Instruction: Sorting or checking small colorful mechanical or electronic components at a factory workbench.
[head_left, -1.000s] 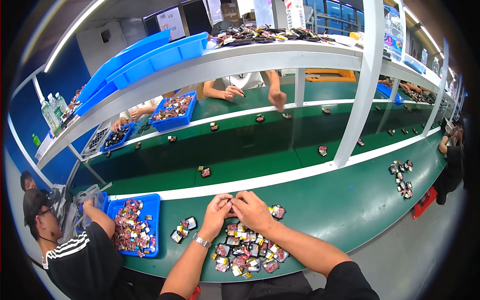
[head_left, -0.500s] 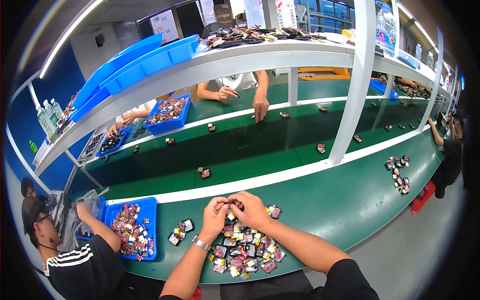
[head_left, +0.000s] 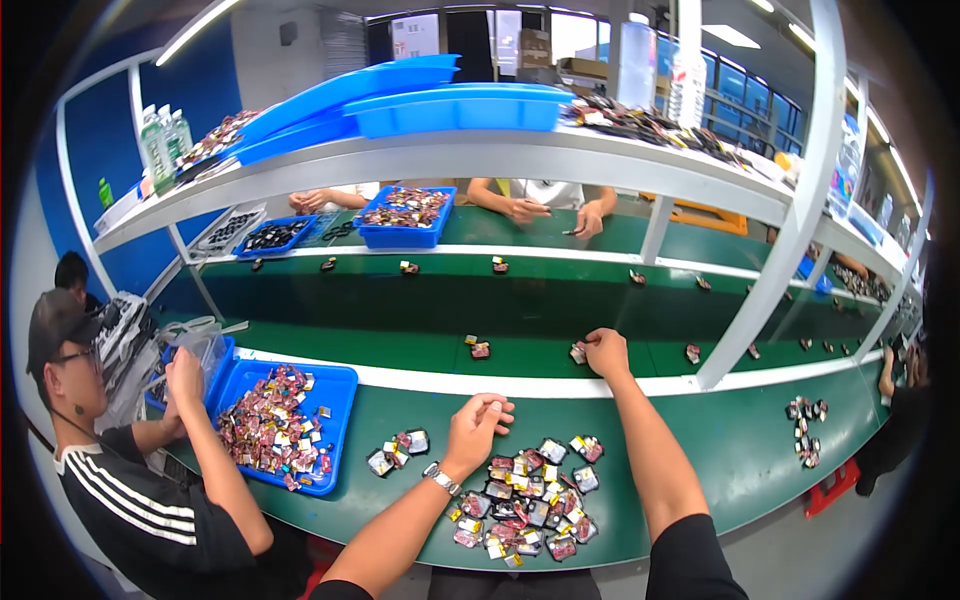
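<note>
My right hand point(head_left: 607, 353) reaches over the dark green belt, its fingertips closed on a small electronic module point(head_left: 578, 353) with pale and reddish parts, low at the belt surface. Whether the module touches the belt I cannot tell. My left hand point(head_left: 478, 430), with a metal watch on its wrist, hovers over the green bench; its fingers are loosely curled and nothing shows in them. Just right of that wrist lies a pile of similar modules point(head_left: 528, 490), black-framed with white, yellow and red pieces. A smaller cluster of modules point(head_left: 397, 452) sits left of it.
A blue tray point(head_left: 345, 425) heaped with small parts stands at left, beside a seated person point(head_left: 140, 480). A white rail point(head_left: 430, 382) separates bench from belt. Single modules point(head_left: 480, 348) dot the belt. An upright post point(head_left: 770, 260) and a loaded shelf point(head_left: 640, 165) stand ahead; people work opposite.
My hands, together above the pile before, have parted. The right one has moved forward to the belt with a module; the left stays over the bench. The view has turned leftward.
</note>
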